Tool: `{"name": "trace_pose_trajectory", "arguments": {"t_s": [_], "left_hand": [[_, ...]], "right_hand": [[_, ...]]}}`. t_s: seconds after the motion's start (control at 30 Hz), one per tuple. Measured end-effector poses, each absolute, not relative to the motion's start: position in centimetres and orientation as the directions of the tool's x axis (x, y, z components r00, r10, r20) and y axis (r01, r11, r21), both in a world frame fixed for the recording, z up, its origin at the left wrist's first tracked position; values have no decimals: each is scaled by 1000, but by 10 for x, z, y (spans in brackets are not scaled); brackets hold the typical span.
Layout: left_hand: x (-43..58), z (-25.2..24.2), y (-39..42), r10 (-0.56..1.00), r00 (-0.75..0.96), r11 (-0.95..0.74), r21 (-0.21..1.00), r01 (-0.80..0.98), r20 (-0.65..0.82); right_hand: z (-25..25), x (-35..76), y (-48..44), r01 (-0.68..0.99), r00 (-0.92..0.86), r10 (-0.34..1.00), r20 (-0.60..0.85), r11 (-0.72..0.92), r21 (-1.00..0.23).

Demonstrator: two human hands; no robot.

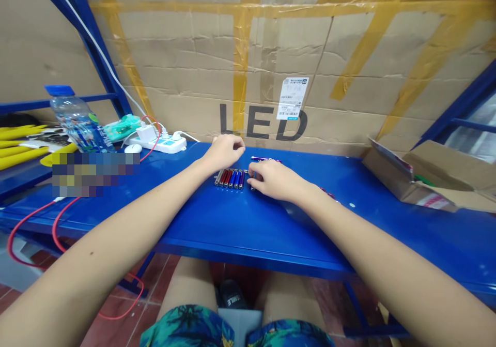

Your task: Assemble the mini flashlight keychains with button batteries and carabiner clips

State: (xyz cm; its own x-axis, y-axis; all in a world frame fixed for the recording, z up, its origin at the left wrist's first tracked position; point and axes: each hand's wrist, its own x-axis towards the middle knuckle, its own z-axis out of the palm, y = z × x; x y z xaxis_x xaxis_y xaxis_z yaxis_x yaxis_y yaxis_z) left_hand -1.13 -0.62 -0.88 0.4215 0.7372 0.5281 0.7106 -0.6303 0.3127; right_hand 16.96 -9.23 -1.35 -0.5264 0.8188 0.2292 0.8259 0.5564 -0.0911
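Observation:
A short row of small metal cylinders (230,178), red, blue and silver, lies side by side on the blue metal shelf (240,223). My left hand (225,150) rests just behind the row with its fingers curled and pinched together; what they hold is hidden. My right hand (273,179) lies at the right end of the row, fingers bent down onto the last piece. A single purple cylinder (265,159) lies behind my right hand.
A water bottle (77,120), a white power strip (163,142) with plugs and red cables (58,223) sit at the left. An open cardboard box (426,179) stands at the right. A taped cardboard wall marked LED (263,122) closes the back.

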Motion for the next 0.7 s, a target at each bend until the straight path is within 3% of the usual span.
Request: {"name": "trace_pose_trajectory", "arguments": {"t_s": [0.2, 0.33, 0.47, 0.7], "left_hand": [[-11, -9, -6, 730, 434, -639, 301, 708, 528], [-10, -6, -11, 682, 587, -721, 261, 642, 436], [-6, -5, -18, 644, 692, -761, 177, 624, 327], [5, -8, -23, 632, 731, -749, -39, 662, 258]], "right_hand": [[-11, 164, -97, 846, -508, 845, 166, 526, -85], [-2, 168, -102, 845, -505, 862, 50, 506, -172], [7, 178, -107, 860, -493, 864, -104, 465, -212], [12, 189, -113, 868, -474, 855, -210, 414, -274]]}}
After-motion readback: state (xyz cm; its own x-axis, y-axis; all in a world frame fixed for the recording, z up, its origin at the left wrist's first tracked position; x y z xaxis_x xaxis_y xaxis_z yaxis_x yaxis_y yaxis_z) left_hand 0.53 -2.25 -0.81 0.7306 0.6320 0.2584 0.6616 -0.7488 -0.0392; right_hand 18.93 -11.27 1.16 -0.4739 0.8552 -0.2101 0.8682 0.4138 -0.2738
